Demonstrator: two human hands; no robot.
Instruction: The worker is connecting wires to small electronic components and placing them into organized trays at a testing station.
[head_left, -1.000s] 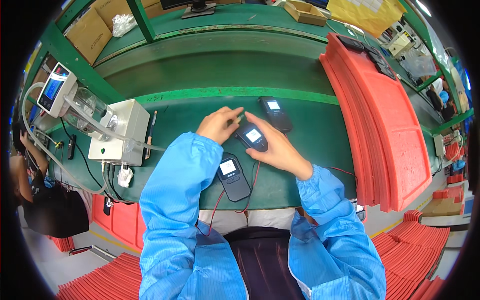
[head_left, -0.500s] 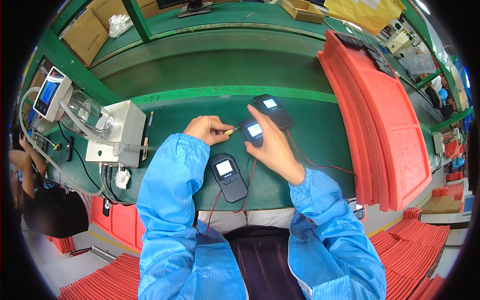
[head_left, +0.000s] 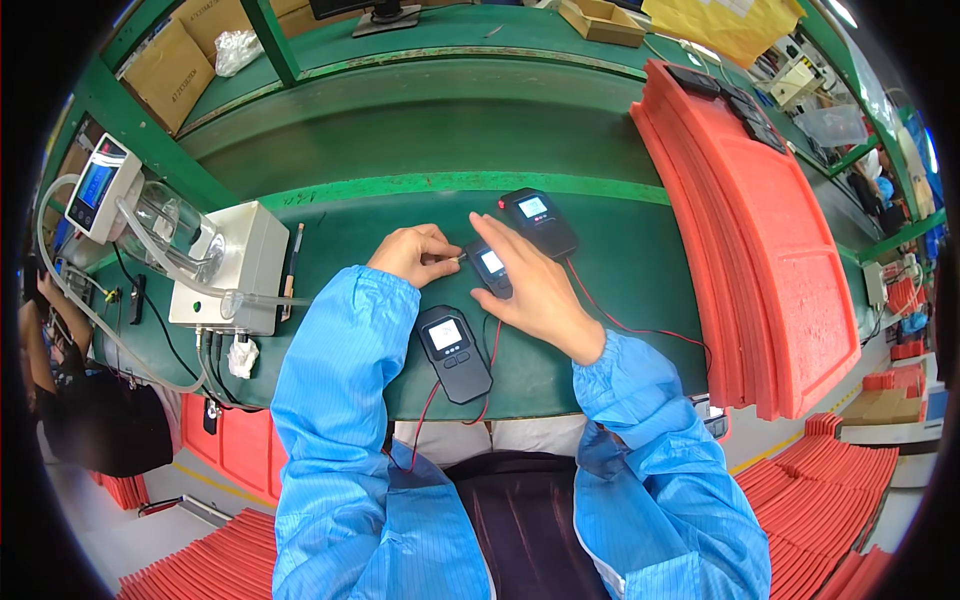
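Note:
Three black handheld meters with lit screens lie about my hands on the green bench. My right hand (head_left: 540, 295) is round the right side of the middle meter (head_left: 488, 264), thumb at its near edge and fingers across its far end. My left hand (head_left: 412, 256) pinches a small yellowish piece (head_left: 459, 259) against or close to the far left corner of that meter; contact is hard to make out. The near meter (head_left: 455, 355) lies in front of my hands, untouched. Beyond my right fingers lies the far meter (head_left: 545, 225), a red light at its corner.
Red wires (head_left: 640, 330) run from the meters over the bench (head_left: 350, 225). At left stands a white box (head_left: 235, 270) with a clear jar, tubing and a display (head_left: 97, 185). Stacked red foam trays (head_left: 740, 250) rise at right. A person (head_left: 100, 410) is at far left.
The middle meter and my right hand have shifted slightly left, toward my left hand's fingertips. Less of the yellowish piece shows. A red light now shows on the far meter.

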